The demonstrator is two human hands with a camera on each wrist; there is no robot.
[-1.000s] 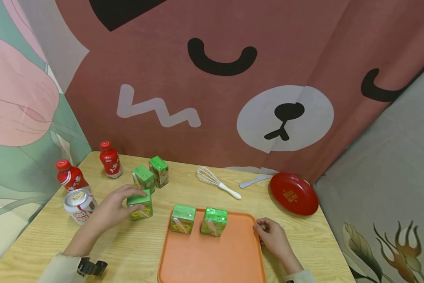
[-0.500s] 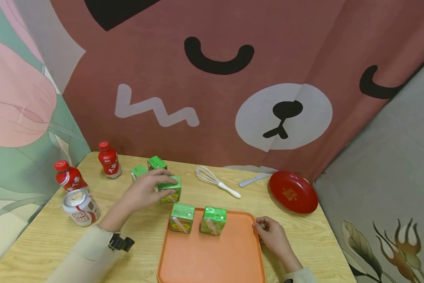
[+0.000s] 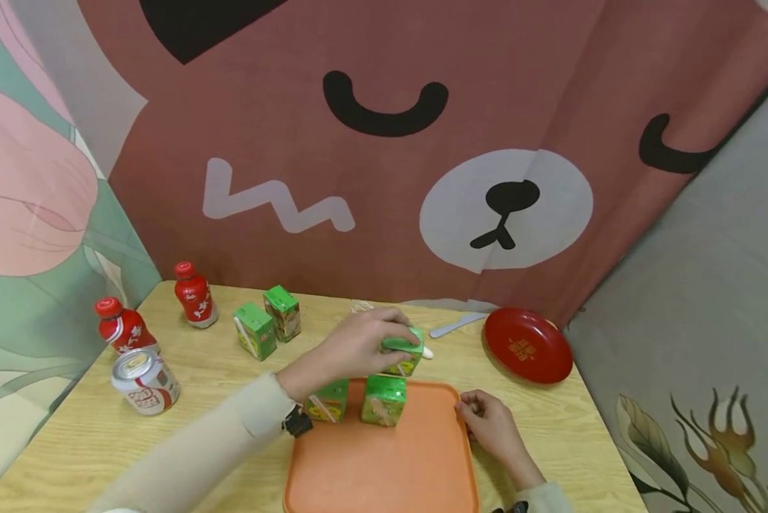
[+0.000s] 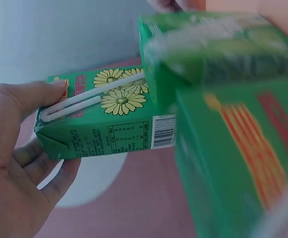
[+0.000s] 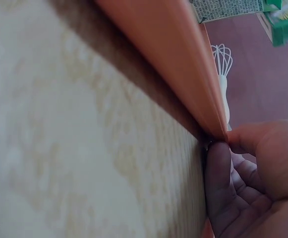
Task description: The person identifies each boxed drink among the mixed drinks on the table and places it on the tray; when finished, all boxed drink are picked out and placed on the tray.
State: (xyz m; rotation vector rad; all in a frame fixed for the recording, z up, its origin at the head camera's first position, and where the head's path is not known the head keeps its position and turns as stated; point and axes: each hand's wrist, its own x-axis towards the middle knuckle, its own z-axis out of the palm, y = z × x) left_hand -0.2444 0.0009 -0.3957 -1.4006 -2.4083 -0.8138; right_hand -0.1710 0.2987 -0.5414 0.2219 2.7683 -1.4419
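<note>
My left hand [image 3: 361,345] grips a green drink carton [image 3: 405,356] by its upper end, raised above the far edge of the orange tray [image 3: 384,470]. In the left wrist view, a white straw and yellow flowers show on this held carton [image 4: 96,116], with the thumb on one side and fingers on the other. Two more green cartons stand on the tray: one [image 3: 384,400] in full view, the other [image 3: 326,405] partly behind my left wrist. At the tray's right rim, my right hand [image 3: 494,426] pinches the edge between thumb and finger.
Two green cartons, one [image 3: 254,331] ahead of the other [image 3: 283,313], stand back left. Farther left are two red bottles [image 3: 194,296] and a can [image 3: 145,381]. A whisk [image 5: 223,74], mostly hidden in the head view, a knife [image 3: 457,325] and a red plate [image 3: 528,345] lie behind.
My left hand has lifted the carton from beside the can and carried it rightward, past the other cartons, to the tray's far edge. The right hand has stayed on the rim.
</note>
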